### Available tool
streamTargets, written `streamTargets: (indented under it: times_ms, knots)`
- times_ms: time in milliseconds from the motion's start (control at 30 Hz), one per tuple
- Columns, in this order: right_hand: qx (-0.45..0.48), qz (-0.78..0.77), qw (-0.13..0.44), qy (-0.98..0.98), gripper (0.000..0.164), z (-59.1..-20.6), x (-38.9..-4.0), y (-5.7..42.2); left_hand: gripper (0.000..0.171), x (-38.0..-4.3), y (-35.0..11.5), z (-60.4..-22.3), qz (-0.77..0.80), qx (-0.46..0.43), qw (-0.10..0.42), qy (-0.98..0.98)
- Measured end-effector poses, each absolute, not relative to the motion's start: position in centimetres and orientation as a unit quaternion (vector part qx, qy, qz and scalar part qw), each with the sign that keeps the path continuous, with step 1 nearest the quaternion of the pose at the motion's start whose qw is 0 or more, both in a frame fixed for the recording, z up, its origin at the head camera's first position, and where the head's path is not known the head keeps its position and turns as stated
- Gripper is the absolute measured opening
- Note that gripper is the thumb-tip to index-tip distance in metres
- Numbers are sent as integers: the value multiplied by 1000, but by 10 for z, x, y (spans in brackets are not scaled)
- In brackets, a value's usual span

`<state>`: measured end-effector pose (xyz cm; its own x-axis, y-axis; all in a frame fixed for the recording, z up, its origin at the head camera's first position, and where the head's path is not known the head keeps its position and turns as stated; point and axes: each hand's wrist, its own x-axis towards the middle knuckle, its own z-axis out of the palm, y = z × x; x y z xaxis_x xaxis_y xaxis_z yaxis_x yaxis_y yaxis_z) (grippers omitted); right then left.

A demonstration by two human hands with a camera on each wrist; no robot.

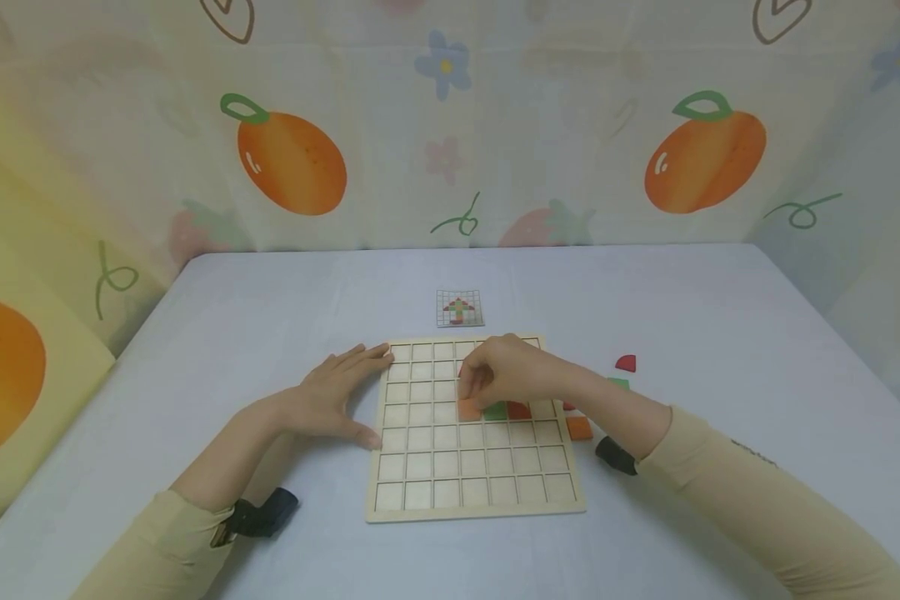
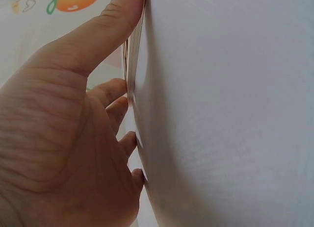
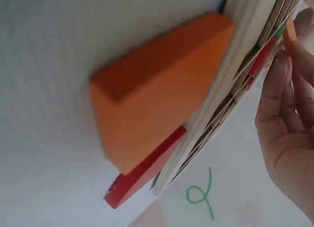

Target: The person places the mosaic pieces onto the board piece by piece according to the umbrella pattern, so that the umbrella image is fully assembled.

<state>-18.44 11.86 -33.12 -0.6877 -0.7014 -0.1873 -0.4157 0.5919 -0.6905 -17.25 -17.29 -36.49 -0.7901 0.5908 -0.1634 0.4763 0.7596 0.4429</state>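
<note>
Pinching a flat orange square [image 1: 468, 411], right hand [image 1: 512, 372] over gridded wooden board [image 1: 418, 495], left hand [image 1: 326, 402] splayed against it

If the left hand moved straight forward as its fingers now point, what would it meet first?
Most likely the pale wooden grid board, at its left edge; the left hand seems to touch it.

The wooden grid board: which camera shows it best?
The head view: the wooden grid board shows almost whole from above, though the right hand covers some squares. The left wrist view gives only a thin edge at the left hand; the right wrist view catches it steeply slanted, with its border and some squares.
</note>
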Motion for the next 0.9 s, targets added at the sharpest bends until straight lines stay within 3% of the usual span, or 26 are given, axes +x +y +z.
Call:
streamTargets:
  times_ms: [900]
  knots:
    - [-304,-328,215,868,8,-326,-193,131,112,-173,-173,-367,189,286,149,928]
